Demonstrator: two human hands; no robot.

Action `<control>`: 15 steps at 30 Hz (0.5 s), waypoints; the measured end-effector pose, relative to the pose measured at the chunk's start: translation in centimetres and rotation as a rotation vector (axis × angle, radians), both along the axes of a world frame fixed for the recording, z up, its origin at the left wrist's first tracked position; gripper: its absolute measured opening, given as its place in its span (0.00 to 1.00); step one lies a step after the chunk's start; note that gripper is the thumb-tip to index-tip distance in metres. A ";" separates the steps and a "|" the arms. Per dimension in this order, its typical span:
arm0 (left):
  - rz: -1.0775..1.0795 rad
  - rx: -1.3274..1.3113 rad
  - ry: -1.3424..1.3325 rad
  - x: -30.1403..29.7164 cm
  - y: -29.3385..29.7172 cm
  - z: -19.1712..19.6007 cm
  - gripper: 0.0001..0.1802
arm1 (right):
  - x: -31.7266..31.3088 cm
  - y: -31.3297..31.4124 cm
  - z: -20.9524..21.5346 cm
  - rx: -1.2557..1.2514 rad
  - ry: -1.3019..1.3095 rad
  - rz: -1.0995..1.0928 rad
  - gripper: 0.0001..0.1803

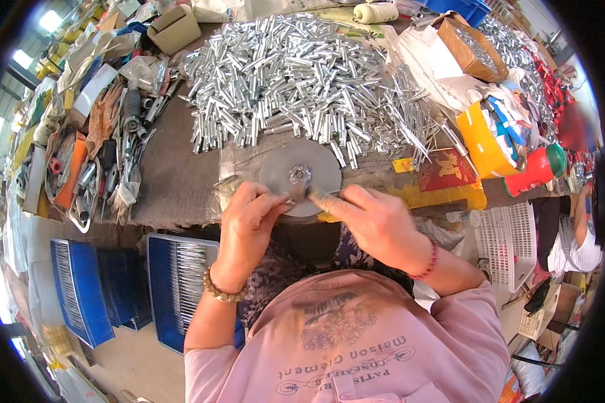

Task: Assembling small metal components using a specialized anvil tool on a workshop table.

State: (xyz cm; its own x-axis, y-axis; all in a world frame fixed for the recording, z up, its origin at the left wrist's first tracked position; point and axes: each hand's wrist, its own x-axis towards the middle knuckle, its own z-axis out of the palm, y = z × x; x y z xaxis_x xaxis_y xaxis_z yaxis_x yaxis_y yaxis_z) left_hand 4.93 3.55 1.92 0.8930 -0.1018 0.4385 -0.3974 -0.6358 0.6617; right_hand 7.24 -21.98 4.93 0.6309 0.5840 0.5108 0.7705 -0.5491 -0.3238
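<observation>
On the dark counter (175, 161), silver tubes (282, 80) are heaped at twelve o'clock beyond a round grey disc (273, 172). A small metal cluster (300, 175) is centred on it, one o'clock from the left hand (247, 220), ten from the right hand (383, 225), its fingertips slightly nearer. The left grip is pinched together, on what cannot be told; the right's state cannot be read.

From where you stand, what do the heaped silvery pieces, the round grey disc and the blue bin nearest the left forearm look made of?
Heaped pieces: metal, bright and smooth, going by the sharp highlights; which metal, can't tell.
Disc: matte grey, little shine; metal or plastic, the look leaves it open.
Blue bin: probably plastic, smooth, with solid even colour on thin walls.
</observation>
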 end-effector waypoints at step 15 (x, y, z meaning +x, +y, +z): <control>0.045 0.020 0.023 -0.2 0.0 0.1 0.13 | 3.8 1.1 0.1 -0.061 -0.185 -0.137 0.20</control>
State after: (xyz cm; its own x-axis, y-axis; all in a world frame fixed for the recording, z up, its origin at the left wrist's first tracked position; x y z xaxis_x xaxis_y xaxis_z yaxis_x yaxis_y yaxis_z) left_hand 4.73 3.56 1.99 0.9068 -0.0695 0.4158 -0.3526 -0.6659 0.6575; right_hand 11.02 -20.86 5.07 0.6057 0.5326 0.5912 0.7302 -0.6672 -0.1471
